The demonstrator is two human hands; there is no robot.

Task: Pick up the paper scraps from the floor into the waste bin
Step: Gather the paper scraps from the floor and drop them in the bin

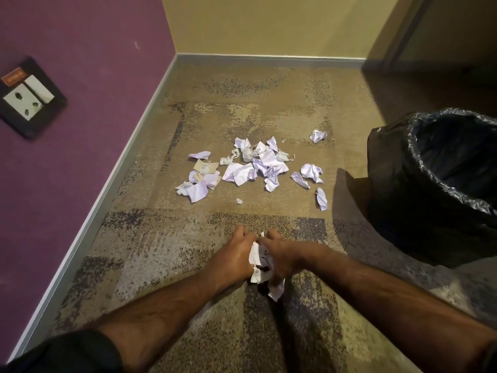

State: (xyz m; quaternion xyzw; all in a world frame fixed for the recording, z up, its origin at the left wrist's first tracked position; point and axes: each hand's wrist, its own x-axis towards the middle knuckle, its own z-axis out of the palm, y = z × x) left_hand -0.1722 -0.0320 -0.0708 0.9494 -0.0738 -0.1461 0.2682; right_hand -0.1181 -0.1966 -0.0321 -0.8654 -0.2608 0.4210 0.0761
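My left hand [238, 255] and my right hand [277, 254] are pressed close together low over the carpet [150, 265], fingers curled around a bundle of crumpled paper [259, 267] squeezed between them; a loose corner of it hangs out below my right wrist. Farther ahead, the rest of the paper scraps [250, 164] lie scattered in a heap on the floor, with a few stray pieces off to its right. The waste bin [435, 184], lined with a black bag, stands to my right, near those strays. A wall socket [28, 99] sits on the purple wall [94, 63] at my left.
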